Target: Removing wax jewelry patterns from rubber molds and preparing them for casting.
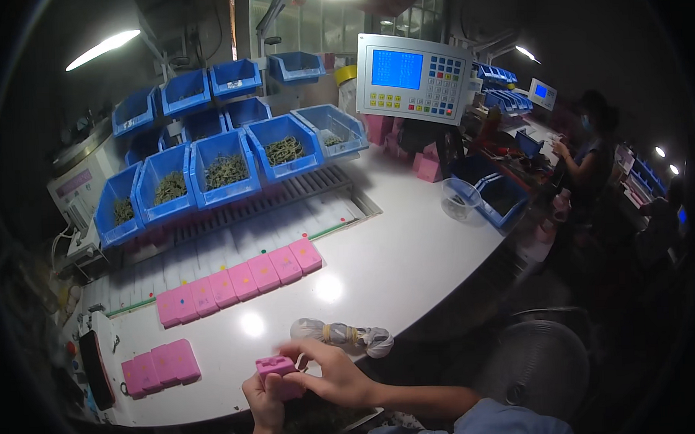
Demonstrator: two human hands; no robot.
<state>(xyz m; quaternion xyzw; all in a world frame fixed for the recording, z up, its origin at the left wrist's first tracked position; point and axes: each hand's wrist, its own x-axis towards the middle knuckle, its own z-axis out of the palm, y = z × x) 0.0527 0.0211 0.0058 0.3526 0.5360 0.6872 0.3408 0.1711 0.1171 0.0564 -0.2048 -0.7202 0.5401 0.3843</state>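
Observation:
Near the table's front edge my left hand (264,403) is closed around a small pink block (274,365) with a notched, raised top. My right hand (336,376) grips the same block from the right, its thumb on the side and its fingers bent over the top. Just beyond my hands lies a grey-white cloth bundle (309,330) tied with tan bands. A long row of pink blocks (245,280) stands side by side farther back. To the left sits a shorter group of pink blocks (163,366).
Several blue bins (225,169) with small greenish pieces hang above a slatted rack. A control panel (411,77) with a blue screen stands behind. At right are a clear tub (460,199), a dark-filled blue bin (504,196), a fan (530,364) and a person (586,155) at another bench.

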